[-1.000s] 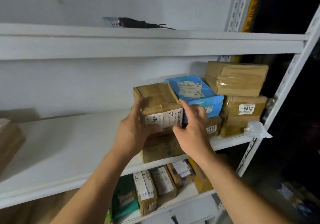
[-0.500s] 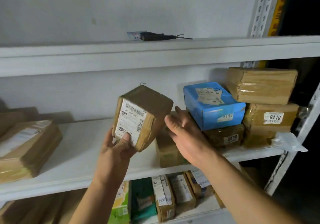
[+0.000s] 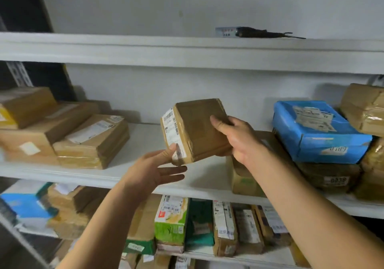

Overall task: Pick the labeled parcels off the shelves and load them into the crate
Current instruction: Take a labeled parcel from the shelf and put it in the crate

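At the centre of the frame the right hand [image 3: 239, 139] grips a taped brown parcel [image 3: 195, 129] above the middle shelf [image 3: 133, 142], fingers curled over its top, while the left hand [image 3: 153, 170], fingers nearly straight, seems to touch the lower corner by the white label [image 3: 172, 131].

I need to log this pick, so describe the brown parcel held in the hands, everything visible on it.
The brown parcel is a small boxy carton wrapped in glossy brown tape, creased at the edges. A white shipping label with barcodes covers its left-facing side; the print is too blurred to read. It is held tilted in the air in front of the middle shelf, touching no other parcel. The right hand grips its right side, fingers across the broad face, while the left hand touches the lower label corner with its thumb, fingers straight.
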A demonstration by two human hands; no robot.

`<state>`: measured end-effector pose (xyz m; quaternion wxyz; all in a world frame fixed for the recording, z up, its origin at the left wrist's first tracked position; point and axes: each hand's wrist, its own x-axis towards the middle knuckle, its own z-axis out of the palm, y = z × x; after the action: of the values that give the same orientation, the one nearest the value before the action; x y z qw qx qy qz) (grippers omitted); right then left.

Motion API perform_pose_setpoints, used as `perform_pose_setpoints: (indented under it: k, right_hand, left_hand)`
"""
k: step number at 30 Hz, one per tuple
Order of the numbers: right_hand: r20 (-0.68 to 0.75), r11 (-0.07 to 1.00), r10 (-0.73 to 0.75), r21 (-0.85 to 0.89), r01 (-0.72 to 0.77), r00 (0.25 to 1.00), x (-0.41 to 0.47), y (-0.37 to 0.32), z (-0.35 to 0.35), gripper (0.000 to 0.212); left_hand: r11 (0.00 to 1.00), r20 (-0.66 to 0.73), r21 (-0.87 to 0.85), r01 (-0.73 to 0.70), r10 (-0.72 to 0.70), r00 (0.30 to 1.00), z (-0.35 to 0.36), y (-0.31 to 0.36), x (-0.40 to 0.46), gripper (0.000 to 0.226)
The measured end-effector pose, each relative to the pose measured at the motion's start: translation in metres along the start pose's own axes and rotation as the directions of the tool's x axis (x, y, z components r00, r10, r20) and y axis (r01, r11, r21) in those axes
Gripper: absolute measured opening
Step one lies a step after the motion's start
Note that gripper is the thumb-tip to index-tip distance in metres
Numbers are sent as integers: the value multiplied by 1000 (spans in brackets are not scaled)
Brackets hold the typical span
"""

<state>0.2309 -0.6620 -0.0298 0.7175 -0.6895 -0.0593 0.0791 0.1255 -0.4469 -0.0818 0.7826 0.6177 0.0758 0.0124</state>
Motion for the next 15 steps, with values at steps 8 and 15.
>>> perform_pose_setpoints:
  k: [8, 15]
  right_hand:
    - [440, 988, 52, 105, -109, 896, 16, 10, 3, 80]
    - [123, 927, -90, -354, 129, 988, 3, -1, 31, 35]
  left_hand:
    - [994, 130, -101, -33, 46, 990, -26, 30, -11, 57]
    - [942, 23, -8, -335, 335, 942, -26, 13, -15, 56]
